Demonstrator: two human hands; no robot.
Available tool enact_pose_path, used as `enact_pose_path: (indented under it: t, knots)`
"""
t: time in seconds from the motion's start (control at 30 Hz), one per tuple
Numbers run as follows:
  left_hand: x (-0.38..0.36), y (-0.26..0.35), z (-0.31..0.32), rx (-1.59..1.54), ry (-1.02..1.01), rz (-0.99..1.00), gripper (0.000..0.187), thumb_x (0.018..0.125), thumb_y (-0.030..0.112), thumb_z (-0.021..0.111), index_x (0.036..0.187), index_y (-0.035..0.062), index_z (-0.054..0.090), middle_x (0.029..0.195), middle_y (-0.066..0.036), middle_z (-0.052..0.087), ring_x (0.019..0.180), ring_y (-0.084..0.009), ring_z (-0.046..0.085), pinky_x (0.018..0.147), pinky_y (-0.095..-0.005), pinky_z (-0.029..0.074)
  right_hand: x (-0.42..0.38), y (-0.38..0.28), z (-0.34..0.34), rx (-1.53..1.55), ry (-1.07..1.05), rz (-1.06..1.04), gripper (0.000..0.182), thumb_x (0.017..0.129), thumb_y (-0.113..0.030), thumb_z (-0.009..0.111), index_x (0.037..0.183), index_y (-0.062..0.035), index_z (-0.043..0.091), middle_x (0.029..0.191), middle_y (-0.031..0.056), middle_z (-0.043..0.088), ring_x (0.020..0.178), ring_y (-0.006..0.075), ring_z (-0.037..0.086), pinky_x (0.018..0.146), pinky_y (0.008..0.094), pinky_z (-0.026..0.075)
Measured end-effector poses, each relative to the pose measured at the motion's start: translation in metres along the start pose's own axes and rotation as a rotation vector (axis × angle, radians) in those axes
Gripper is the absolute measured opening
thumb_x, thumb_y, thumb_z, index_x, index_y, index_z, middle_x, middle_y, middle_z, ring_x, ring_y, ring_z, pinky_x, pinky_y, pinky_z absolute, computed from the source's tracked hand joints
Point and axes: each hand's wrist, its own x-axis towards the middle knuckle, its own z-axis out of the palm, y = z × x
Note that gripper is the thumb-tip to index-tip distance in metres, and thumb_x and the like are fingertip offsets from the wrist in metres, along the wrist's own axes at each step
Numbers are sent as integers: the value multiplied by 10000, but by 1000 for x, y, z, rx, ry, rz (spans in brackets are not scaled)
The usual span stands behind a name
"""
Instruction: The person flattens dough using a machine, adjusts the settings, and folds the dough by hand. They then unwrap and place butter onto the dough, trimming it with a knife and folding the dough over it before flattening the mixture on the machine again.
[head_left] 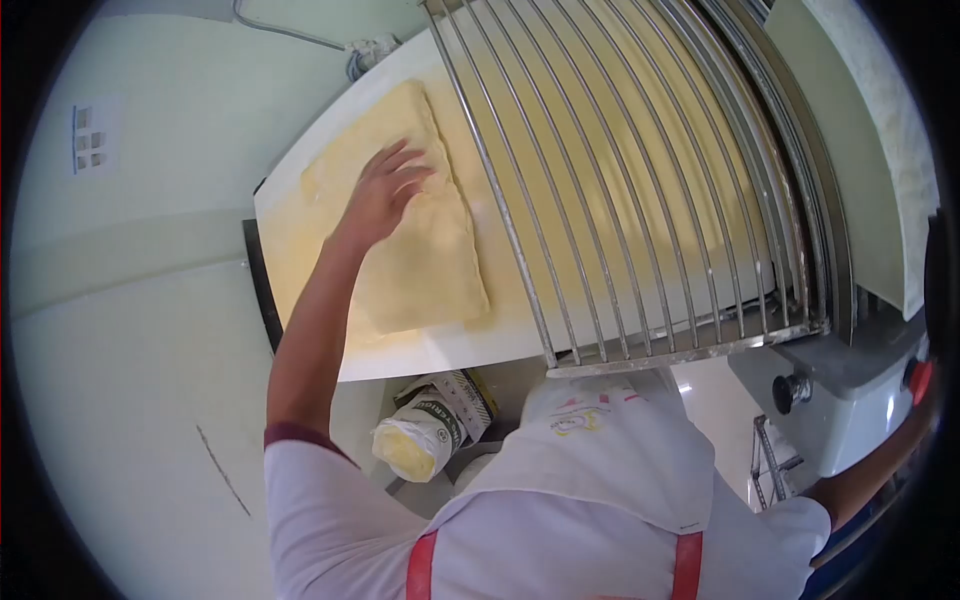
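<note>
My left hand (pixel 388 192) is over a folded slab of pale dough (pixel 425 275), fingers apart and slightly bent, fingertips close to its ragged edge. The slab lies on the white belt (pixel 430 350) of a dough sheeter. Beneath the metal bar guard (pixel 610 170) a smooth sheet of dough (pixel 570 90) stretches toward the rollers. My right forearm (pixel 885 455) reaches out to the far right, beside the machine's grey housing (pixel 850 415) with its red button (pixel 917 382). The fingers of my right hand are lost in the dark rim of the view.
A black knob (pixel 792 390) sticks out of the housing. Below the belt stands an opened sack (pixel 425 440) with pale contents showing. A pale wall (pixel 130 350) runs along the left, with a cable (pixel 290 38) at the top. My apron (pixel 620 440) is close to the guard.
</note>
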Motion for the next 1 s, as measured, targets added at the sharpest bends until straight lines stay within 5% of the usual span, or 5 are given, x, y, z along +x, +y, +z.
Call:
enact_pose_path:
  t: [0.07,0.3,0.4,0.7,1.0]
  knots:
    - [36,1,8,130,-171,51,208,847,129,631,1044,149,698,1386,-63,495,1388,-298,310,1155,-470,213,35,71,-12,-270,-155,-548,490,972,-382,514,1192,46,602,1173,207,620,1028,314,610,918,414,473]
    - [69,13,26,367,-440,-48,245,850,169,658,1094,186,680,1408,-67,455,1428,-278,224,1174,-496,133,54,101,-12,-2,-273,-461,428,980,-379,499,1151,4,583,1088,157,590,1000,261,574,918,386,445]
    - [20,26,34,-84,395,-202,390,882,173,638,1267,161,575,1397,-104,468,1404,-287,286,1146,-480,213,52,114,5,313,-356,-397,397,984,-376,491,1127,-15,574,1039,132,578,966,238,565,901,371,444]
    - [-275,220,187,-603,1406,-1025,368,931,91,558,1279,-13,498,1260,-137,540,1172,-215,520,997,-337,411,99,172,29,1317,-1218,-166,308,995,-365,468,1057,-74,548,894,56,541,862,168,539,850,326,441]
    - [-198,507,276,-1039,1297,-824,192,921,72,574,1108,28,573,1042,-52,612,973,-141,573,923,-290,443,151,189,46,848,-1052,-312,411,986,-436,461,1138,-64,548,1045,81,593,968,172,562,867,329,469]
